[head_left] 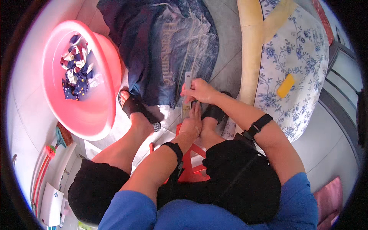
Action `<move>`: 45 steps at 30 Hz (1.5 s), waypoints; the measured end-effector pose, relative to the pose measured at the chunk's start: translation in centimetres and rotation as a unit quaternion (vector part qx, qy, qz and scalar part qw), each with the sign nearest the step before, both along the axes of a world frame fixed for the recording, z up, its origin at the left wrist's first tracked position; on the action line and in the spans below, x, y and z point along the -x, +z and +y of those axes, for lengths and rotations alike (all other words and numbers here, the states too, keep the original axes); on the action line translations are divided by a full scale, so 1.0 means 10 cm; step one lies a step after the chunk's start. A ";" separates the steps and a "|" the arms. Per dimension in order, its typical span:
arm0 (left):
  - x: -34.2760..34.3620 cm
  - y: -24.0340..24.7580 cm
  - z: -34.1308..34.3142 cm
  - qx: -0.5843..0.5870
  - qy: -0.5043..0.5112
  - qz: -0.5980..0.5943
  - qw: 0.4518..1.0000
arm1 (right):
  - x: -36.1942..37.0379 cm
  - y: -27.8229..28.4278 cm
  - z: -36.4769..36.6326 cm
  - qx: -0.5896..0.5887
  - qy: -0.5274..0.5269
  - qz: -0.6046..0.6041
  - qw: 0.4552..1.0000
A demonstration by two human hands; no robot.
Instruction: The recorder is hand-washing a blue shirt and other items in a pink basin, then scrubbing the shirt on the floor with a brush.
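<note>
My right hand (pixel 200 91) is closed around a long, narrow whitish bar (pixel 188 80), whose kind I cannot make out. Its upper end reaches over the edge of a dark blue printed cloth (pixel 149 50) on the floor. Pale, soapy-looking streaks cover much of that cloth's right side. Just below, my left hand (pixel 190 124) has its fingers stretched out beside the bar's lower end, touching or nearly touching it. That end shows yellowish and dark spots. Whether my left thumb grips anything is hidden.
A large pink basin (pixel 114 86) at the left holds wet patterned clothes (pixel 76 76). On the right, a blue-flowered cover (pixel 303 73) carries a yellow block (pixel 285 86), beside a long cream roll (pixel 251 50). A red plastic stool (pixel 191 172) is beneath me, between my legs.
</note>
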State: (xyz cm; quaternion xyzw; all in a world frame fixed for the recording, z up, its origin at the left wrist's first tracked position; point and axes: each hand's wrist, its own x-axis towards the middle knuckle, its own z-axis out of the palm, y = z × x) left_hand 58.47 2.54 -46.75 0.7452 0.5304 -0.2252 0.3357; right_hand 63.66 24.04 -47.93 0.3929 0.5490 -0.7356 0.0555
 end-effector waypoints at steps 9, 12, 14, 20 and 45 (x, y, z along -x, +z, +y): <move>0.10 0.03 0.03 -0.001 -0.074 0.034 0.997 | 0.09 0.06 0.75 -0.032 -0.100 -0.044 0.994; 0.04 0.13 0.09 0.064 0.047 -0.022 0.997 | 0.08 0.13 0.52 -0.076 -0.020 -0.050 0.996; 0.06 0.06 -0.01 -0.024 -0.045 0.044 0.998 | 0.10 0.08 0.68 -0.047 -0.131 -0.026 0.990; 0.06 0.19 0.19 -0.027 -0.126 0.054 0.990 | -0.12 0.14 1.31 -0.087 -0.235 0.007 0.968; 0.70 0.31 0.56 -0.020 0.142 -0.080 0.986 | -0.23 0.41 1.07 0.086 -0.357 0.046 0.929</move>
